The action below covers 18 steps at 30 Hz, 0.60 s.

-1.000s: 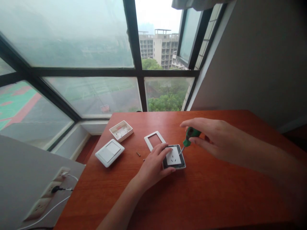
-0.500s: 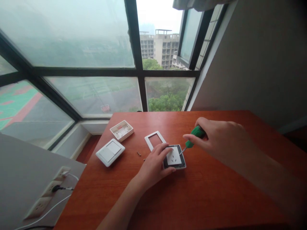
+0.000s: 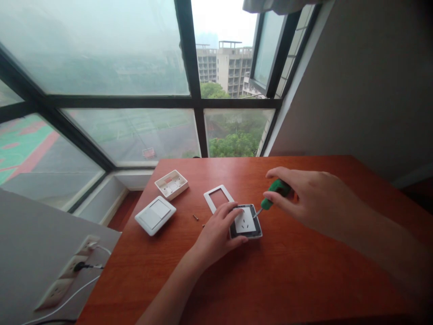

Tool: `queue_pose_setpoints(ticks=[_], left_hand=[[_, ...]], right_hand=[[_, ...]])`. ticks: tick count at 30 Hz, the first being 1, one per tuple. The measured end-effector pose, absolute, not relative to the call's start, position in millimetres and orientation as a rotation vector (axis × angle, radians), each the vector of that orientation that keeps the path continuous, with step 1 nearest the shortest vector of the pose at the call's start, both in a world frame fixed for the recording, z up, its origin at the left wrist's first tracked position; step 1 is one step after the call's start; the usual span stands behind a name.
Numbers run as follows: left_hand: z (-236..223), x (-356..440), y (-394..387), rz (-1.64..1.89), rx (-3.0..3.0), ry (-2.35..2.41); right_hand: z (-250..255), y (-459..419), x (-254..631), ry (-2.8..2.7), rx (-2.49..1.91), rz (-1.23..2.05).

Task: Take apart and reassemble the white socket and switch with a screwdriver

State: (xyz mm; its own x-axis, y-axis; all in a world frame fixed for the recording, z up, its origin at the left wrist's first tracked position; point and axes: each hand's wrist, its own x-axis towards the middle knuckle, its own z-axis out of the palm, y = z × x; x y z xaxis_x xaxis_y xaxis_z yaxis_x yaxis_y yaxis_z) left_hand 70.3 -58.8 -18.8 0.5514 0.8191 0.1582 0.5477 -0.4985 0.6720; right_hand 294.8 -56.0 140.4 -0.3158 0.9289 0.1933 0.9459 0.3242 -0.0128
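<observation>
A wall socket (image 3: 244, 224) with a white face and dark surround lies on the table. My left hand (image 3: 219, 228) grips its left side, fingers over the top and thumb along the near edge. In my right hand (image 3: 304, 192) is a screwdriver (image 3: 270, 197) with a green handle, held between thumb and fingers. Its shaft slants down to the right side of the socket; the tip's exact seat is too small to make out. A white cover frame (image 3: 210, 202) lies just behind my left hand, partly hidden by it.
Left on the brown table (image 3: 297, 275) are an open white mounting box (image 3: 172, 184), a white wall switch (image 3: 155, 215) and a small screw (image 3: 195, 217). Another small piece shows beside my left fingers. Wall outlets (image 3: 69, 266) with plugged cables sit at lower left; windows stand behind.
My right fingers have shifted on the screwdriver handle, with the index finger straighter and the thumb farther back. My left hand and the socket stay in place.
</observation>
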Motion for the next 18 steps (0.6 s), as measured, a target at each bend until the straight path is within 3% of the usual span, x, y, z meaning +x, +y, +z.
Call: queue_pose_setpoints(ticks=[10, 18], left_hand=[[-22, 70, -58, 0.642, 2.230, 1.087], [-20, 71, -61, 0.650, 2.294, 1.116]], right_hand=[[134, -59, 284, -2.363, -1.831, -0.487], [139, -55, 304, -2.061, -1.719, -0.040]])
